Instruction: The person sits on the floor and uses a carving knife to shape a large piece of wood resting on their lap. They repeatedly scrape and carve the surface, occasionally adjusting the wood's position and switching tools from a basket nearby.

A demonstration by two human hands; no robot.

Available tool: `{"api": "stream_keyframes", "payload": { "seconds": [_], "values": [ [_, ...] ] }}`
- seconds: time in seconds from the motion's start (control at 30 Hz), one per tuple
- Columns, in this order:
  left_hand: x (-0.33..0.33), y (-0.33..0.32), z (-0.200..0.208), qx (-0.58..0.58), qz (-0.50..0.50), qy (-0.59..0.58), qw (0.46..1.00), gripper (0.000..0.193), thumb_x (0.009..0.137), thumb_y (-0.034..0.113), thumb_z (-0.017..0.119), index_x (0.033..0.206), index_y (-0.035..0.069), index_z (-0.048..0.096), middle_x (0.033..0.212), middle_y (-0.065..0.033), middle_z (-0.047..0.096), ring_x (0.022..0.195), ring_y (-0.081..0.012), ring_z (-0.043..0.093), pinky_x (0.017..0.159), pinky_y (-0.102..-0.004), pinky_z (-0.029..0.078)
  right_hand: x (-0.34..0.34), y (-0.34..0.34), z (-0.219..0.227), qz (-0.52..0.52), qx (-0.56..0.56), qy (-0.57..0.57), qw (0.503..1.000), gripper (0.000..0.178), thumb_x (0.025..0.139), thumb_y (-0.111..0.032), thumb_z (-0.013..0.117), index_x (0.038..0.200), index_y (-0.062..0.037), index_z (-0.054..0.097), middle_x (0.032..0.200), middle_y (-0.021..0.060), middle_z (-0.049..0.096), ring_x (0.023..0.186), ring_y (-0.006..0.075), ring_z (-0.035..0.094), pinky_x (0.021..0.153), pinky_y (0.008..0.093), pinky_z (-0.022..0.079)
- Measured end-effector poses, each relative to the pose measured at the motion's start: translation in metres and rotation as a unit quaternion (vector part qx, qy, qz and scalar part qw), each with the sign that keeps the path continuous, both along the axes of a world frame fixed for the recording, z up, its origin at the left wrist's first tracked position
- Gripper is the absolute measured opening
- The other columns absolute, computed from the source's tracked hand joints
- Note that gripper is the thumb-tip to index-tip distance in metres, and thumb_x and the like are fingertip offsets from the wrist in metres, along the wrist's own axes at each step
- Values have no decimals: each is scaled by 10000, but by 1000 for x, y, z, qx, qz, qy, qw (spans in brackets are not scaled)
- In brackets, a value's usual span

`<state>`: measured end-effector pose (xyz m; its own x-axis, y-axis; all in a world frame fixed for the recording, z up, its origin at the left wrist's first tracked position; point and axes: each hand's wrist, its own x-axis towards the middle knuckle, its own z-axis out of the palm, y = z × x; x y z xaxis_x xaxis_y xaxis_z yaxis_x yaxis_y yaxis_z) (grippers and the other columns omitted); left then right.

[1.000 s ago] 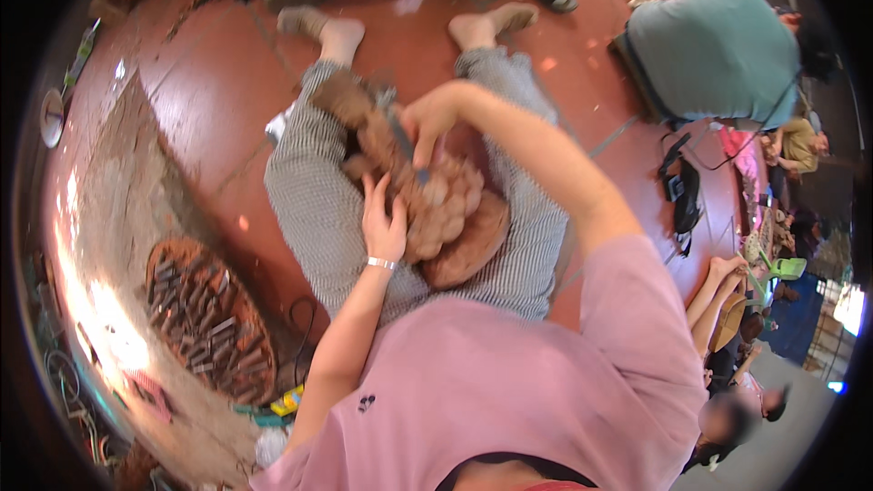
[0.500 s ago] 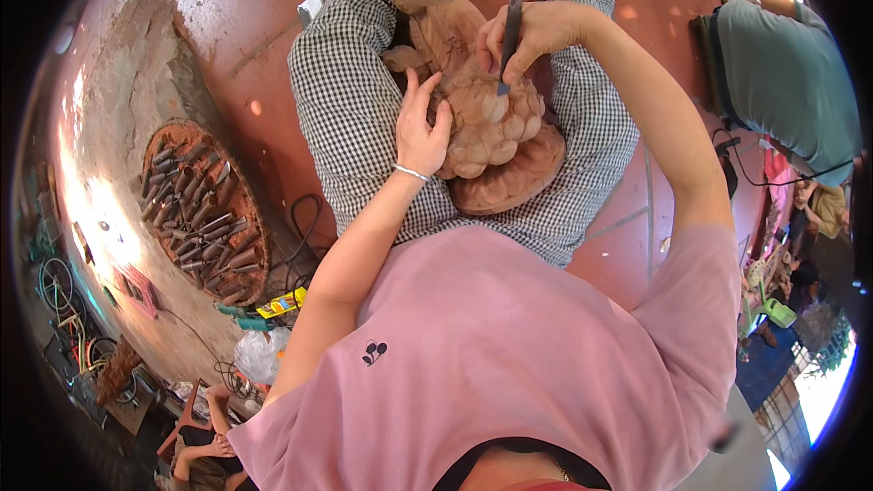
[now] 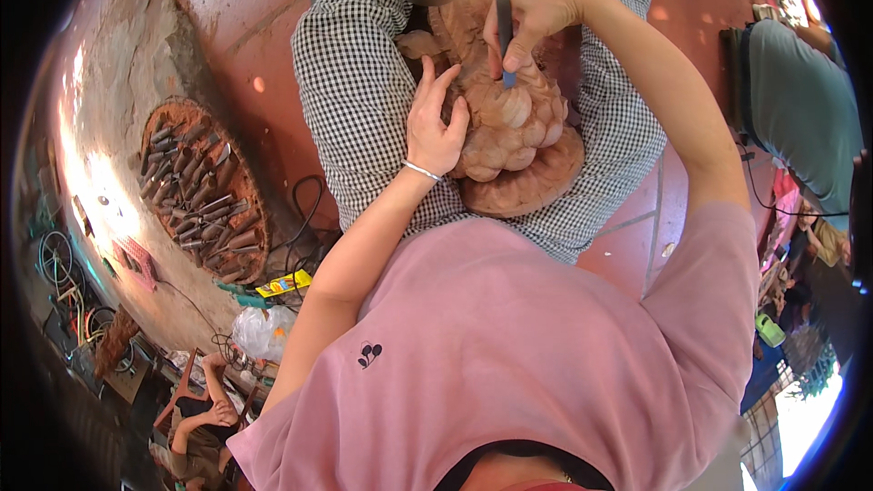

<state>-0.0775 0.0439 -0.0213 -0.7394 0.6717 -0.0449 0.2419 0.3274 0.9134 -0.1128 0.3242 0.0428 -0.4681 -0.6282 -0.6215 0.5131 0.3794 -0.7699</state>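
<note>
A brown wooden carving with rounded, clustered lobes and a wide curved base sits between my legs. My left hand lies against its left side, fingers spread and a thin bracelet on the wrist. In my right hand is a dark-handled chisel, gripped upright above the carving. Its flat bluish tip points down at the upper lobes; whether it touches the wood, I cannot tell. The far end of the carving is partly hidden by a blurred patch.
A round reddish tray full of chisels stands to the left. Beside it are a yellow packet and a clear plastic bag. A person in grey-green clothing sits at the right; another person's arms show at lower left.
The carving and both hands appear slightly further right in the picture. The chisel now stands more upright, and my right hand has tilted a little.
</note>
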Motion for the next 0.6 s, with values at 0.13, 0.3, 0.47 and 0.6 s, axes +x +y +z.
{"api": "stream_keyframes", "payload": {
  "seconds": [0.13, 0.3, 0.47, 0.6],
  "values": [
    [0, -2, -3, -11, 0, 31, 999, 452, 922, 139, 586, 1357, 19, 564, 1503, -362, 371, 1359, -442, 469, 1071, -409, 433, -1, -6, 11, 33, 29, 96, 994, 353, 784, -265, 818, 1017, -9, 748, 983, 80, 740, 945, 183, 669, 854, 317, 501],
    [0, 0, 2, -9, 3, 24, 1000, 458, 910, 137, 590, 1353, 18, 570, 1501, -358, 378, 1375, -442, 449, 1096, -418, 409, 4, -3, 0, 30, -39, 91, 995, 340, 794, -233, 816, 1024, 5, 740, 971, 84, 736, 929, 167, 669, 864, 306, 511],
    [1, 0, 0, -13, -1, 35, 999, 461, 909, 139, 589, 1354, 17, 571, 1498, -357, 383, 1382, -438, 443, 1101, -423, 403, 7, 3, -14, -24, -80, 16, 996, 343, 783, -239, 828, 1003, 8, 740, 1014, 108, 739, 970, 179, 675, 902, 322, 515],
    [-1, 0, 0, -17, 0, 39, 999, 465, 908, 140, 591, 1357, 19, 571, 1497, -357, 385, 1378, -430, 453, 1090, -418, 414, 14, 8, -10, -32, -90, 66, 993, 347, 783, -238, 828, 993, 24, 740, 1003, 106, 749, 947, 182, 693, 907, 319, 523]
  ]
}}
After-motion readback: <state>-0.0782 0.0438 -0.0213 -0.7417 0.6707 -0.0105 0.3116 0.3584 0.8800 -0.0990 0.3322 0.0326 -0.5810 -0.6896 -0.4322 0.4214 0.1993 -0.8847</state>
